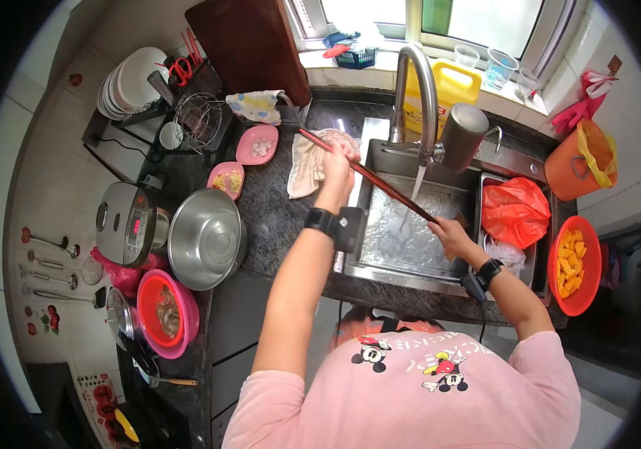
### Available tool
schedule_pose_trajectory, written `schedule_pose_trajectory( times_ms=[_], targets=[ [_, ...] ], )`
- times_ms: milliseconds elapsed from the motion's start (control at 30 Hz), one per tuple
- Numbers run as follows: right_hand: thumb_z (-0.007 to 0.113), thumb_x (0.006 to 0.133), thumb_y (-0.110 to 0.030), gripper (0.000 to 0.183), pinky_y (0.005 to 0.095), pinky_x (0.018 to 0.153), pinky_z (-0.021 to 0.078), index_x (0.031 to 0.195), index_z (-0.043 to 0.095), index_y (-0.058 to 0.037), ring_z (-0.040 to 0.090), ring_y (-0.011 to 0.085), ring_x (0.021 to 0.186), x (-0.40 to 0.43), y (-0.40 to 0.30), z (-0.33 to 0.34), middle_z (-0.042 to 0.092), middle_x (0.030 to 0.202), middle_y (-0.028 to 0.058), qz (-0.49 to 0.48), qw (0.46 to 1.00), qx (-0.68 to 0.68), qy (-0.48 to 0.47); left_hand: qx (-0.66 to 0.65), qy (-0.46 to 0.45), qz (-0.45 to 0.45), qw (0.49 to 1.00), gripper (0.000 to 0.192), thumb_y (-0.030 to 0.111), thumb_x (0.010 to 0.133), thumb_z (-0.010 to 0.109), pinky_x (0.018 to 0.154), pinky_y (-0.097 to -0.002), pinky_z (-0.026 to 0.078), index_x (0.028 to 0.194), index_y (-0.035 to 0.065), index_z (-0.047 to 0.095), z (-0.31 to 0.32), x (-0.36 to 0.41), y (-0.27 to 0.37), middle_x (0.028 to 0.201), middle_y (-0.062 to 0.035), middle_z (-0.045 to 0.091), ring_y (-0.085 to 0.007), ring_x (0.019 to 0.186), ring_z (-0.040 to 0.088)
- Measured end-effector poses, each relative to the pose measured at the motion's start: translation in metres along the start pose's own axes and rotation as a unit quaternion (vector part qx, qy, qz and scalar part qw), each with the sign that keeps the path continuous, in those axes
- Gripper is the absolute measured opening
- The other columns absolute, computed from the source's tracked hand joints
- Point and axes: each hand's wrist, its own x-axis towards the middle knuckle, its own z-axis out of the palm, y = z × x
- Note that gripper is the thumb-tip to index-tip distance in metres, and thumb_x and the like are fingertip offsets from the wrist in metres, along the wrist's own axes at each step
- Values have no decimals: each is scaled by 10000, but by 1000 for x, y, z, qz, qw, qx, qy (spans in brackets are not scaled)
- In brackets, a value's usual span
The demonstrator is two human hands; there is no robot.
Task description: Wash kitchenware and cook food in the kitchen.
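Note:
My left hand (pixel 340 164) grips long, thin dark-red sticks (pixel 379 182), which look like chopsticks, near their upper left part. A curved metal end sticks out past that hand. My right hand (pixel 454 240) closes on the lower right end, over the sink basin (pixel 404 247). A brown piece (pixel 459 220) shows beside the right hand; whether it joins the sticks is unclear. Water (pixel 418 185) runs from the steel faucet (pixel 428 106) into the basin, below the sticks. A light cloth (pixel 310 163) lies on the counter beside my left hand.
Left stand a steel bowl (pixel 205 238), a rice cooker (pixel 124 224), pink dishes (pixel 257 145) and nested basins (pixel 186 331). Right of the basin are a red plastic bag (pixel 515 210), a red bowl of orange chunks (pixel 572 264) and an orange bin (pixel 573 168). A grey cylinder (pixel 465 137) rises behind.

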Motion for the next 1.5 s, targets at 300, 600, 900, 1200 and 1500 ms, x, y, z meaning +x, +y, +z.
schedule_pose_trajectory(
  times_ms=[300, 600, 900, 1200, 1500],
  targets=[
    [446, 837, -335, 299, 437, 553, 399, 807, 534, -52, 528, 385, 656, -68, 47, -44, 531, 673, 217, 45, 988, -146, 36, 20, 112, -268, 957, 269, 288, 906, 330, 702, -408, 464, 937, 26, 382, -26, -35, -99, 786, -114, 500, -240, 692, 530],
    [429, 846, -330, 356, 433, 600, 380, 743, 523, -2, 500, 404, 706, -108, 67, -71, 529, 711, 231, 113, 985, -124, 38, 305, 64, -378, 872, 686, 632, 697, 507, 504, -318, 300, 1005, 20, 479, -85, -42, -164, 690, -42, 412, -142, 564, 343],
    [431, 854, -327, 352, 376, 610, 400, 856, 556, 3, 539, 335, 698, -80, 33, -41, 554, 751, 215, 154, 985, -51, -52, 66, 73, -213, 972, 519, 489, 866, 255, 839, -440, 379, 1032, 36, 446, -58, -35, -145, 1085, -152, 499, -266, 1036, 470],
    [401, 868, -277, 325, 315, 561, 375, 748, 524, -1, 473, 223, 587, 38, -10, 21, 511, 632, 112, -11, 991, 130, 30, -5, 152, 43, 987, 318, 366, 895, 305, 468, -230, 345, 814, 79, 417, 17, -9, -52, 601, 30, 330, -70, 497, 319],
    [430, 862, -256, 249, 419, 558, 386, 857, 482, -13, 514, 388, 657, 73, -54, 33, 510, 668, 201, -204, 972, 25, 114, 105, 87, 63, 989, 294, 328, 919, 270, 467, -252, 367, 772, 93, 370, 34, -16, -26, 598, 9, 353, -98, 476, 322]
  ],
)
